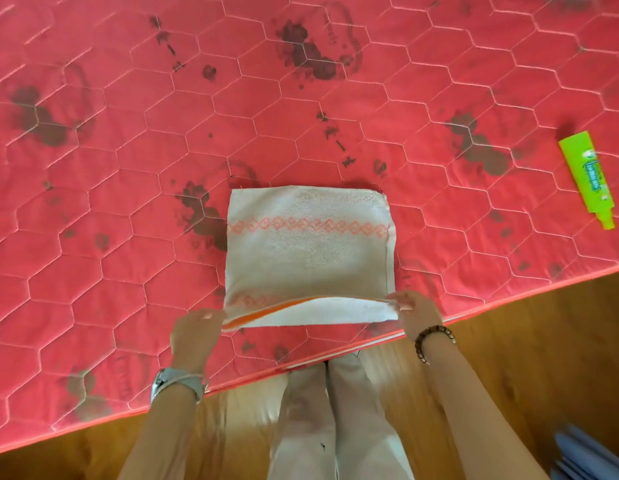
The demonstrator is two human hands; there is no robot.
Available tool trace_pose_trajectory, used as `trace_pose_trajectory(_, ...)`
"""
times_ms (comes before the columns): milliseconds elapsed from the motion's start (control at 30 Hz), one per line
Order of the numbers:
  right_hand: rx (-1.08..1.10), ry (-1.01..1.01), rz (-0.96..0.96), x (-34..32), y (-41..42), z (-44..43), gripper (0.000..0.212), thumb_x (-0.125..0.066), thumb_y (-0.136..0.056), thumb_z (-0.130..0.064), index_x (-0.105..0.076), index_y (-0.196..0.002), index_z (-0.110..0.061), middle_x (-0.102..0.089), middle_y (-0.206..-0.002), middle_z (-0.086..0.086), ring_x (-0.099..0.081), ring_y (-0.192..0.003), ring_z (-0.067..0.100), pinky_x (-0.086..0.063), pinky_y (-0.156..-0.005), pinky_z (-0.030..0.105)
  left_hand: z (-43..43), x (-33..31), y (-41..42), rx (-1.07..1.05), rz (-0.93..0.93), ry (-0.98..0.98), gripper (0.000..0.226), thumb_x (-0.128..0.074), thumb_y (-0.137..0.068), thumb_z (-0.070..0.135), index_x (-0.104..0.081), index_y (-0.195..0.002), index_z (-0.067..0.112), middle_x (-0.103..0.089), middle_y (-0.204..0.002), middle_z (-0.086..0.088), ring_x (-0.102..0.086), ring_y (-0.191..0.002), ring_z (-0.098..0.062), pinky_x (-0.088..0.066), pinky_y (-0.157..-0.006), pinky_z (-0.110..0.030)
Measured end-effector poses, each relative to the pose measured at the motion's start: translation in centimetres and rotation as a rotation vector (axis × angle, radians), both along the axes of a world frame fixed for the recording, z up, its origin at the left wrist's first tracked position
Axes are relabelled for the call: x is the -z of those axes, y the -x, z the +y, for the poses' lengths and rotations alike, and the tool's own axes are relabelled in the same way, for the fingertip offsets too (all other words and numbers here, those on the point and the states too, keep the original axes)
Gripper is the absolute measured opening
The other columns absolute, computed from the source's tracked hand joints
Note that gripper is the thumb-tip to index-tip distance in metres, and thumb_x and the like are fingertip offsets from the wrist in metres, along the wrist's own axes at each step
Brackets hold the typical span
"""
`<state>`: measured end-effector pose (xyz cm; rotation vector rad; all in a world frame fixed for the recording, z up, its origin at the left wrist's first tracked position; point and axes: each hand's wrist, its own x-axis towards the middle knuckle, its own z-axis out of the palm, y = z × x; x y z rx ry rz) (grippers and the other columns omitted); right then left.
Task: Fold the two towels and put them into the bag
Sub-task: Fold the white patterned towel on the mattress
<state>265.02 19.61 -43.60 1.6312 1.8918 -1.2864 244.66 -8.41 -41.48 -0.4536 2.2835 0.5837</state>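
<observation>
Both my left hand [194,332] and right hand [417,311] pinch the near corners of the white orange-banded terry towel [308,247] lying straight ahead.

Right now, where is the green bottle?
In the head view, the green bottle lies on the red mattress at the far right, well apart from the towel in the middle.

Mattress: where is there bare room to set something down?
The mattress is bare left of the towel, across the far band beyond it, and between towel and green tube. Crowded at the near edge, where left hand and right hand pinch the towel's corners.
</observation>
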Motion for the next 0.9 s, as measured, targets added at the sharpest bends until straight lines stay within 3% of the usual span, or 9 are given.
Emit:
trace_pose_trajectory(100,0.082,-0.01,0.009,0.1,1.3,1.3,0.051,-0.033,-0.082,0.019,-0.067,-0.106,-0.011,-0.066,-0.103,0.005,-0.059,-0.099,0.021,-0.047,-0.085,0.032,1.8,1.6,1.8,0.072,0.007,-0.024,0.016,-0.055,-0.092,0.017,-0.07,-0.087,0.015,-0.061,-0.084,-0.002,-0.058,-0.084,-0.027,-0.042,-0.071,-0.031)
trace_pose_trajectory(233,0.165,-0.109,0.032,0.6,4.5,3.7,0.034,-0.045,-0.092,-0.003,-0.062,-0.117,-0.019,-0.062,-0.108,-0.002,-0.056,-0.096,0.019,-0.042,-0.08,0.028,5.0,4.2,5.2,0.02,0.111,-0.105,0.032,-0.057,-0.089,0.017,-0.064,-0.121,0.017,-0.064,-0.119,-0.009,-0.061,-0.107,-0.033,-0.052,-0.094,-0.05)
trace_pose_trajectory(333,0.196,-0.137,0.077,2.0,7.3,5.6,0.032,-0.053,-0.091,-0.012,-0.056,-0.123,-0.017,-0.062,-0.113,0.001,-0.058,-0.094,0.021,-0.047,-0.079,0.032,7.3,6.6,7.7,0.042,0.162,-0.133,0.041,-0.059,-0.091,0.02,-0.055,-0.131,0.012,-0.06,-0.127,-0.01,-0.059,-0.115,-0.034,-0.049,-0.099,-0.049)
trace_pose_trajectory(433,0.182,-0.145,0.081,3.7,9.4,7.1,0.04,-0.062,-0.09,-0.024,-0.051,-0.128,-0.012,-0.061,-0.117,0.007,-0.059,-0.097,0.023,-0.048,-0.083,0.033,9.3,7.9,9.4,-0.033,0.227,-0.174,0.044,-0.067,-0.092,0.031,-0.057,-0.126,0.006,-0.061,-0.115,-0.005,-0.059,-0.106,-0.023,-0.048,-0.088,-0.037)
trace_pose_trajectory(533,0.215,-0.077,0.05,4.7,10.6,8.2,0.043,-0.065,-0.089,-0.033,-0.055,-0.123,-0.008,-0.061,-0.089,0.001,-0.056,-0.075,0.016,-0.044,-0.067,0.026,10.1,9.1,10.4,-0.112,0.198,-0.194,0.036,-0.069,-0.089,0.029,-0.062,-0.118,0.008,-0.066,-0.1,-0.003,-0.057,-0.087,-0.018,-0.046,-0.074,-0.03)
trace_pose_trajectory(633,0.137,0.068,-0.02,4.7,11.5,8.5,0.031,-0.058,-0.093,-0.039,-0.063,-0.089,-0.008,-0.047,-0.06,-0.001,-0.04,-0.05,0.012,-0.032,-0.048,0.022,10.3,9.8,10.7,-0.063,0.196,-0.211,0.023,-0.062,-0.092,0.028,-0.062,-0.078,0.01,-0.05,-0.062,-0.002,-0.042,-0.063,-0.021,-0.034,-0.057,-0.026)
trace_pose_trajectory(733,0.06,0.109,-0.031,4.4,12.2,8.7,0.042,-0.053,-0.094,-0.044,-0.051,-0.071,-0.009,-0.039,-0.058,0.0,-0.034,-0.05,0.014,-0.029,-0.048,0.024,10.4,9.8,10.8,-0.11,0.256,-0.276,0.019,-0.058,-0.097,0.027,-0.058,-0.086,0.011,-0.046,-0.064,0.002,-0.038,-0.057,-0.016,-0.033,-0.053,-0.025)
trace_pose_trajectory(800,0.046,0.055,0.05,4.3,12.6,8.8,0.036,-0.055,-0.095,-0.037,-0.053,-0.074,-0.008,-0.041,-0.059,0.0,-0.036,-0.05,0.013,-0.028,-0.047,0.022,10.9,9.3,11.0,-0.163,0.305,-0.32,0.014,-0.057,-0.098,0.024,-0.059,-0.094,0.011,-0.049,-0.068,0.003,-0.041,-0.057,-0.011,-0.036,-0.052,-0.026)
trace_pose_trajectory(900,0.053,0.031,0.159,3.8,13.5,9.5,0.017,-0.058,-0.095,-0.029,-0.058,-0.101,-0.013,-0.055,-0.075,-0.004,-0.048,-0.061,0.007,-0.032,-0.05,0.016,11.2,9.3,11.5,-0.202,0.351,-0.374,0.009,-0.056,-0.1,0.02,-0.059,-0.098,0.012,-0.053,-0.07,0.005,-0.044,-0.058,-0.008,-0.039,-0.054,-0.024)
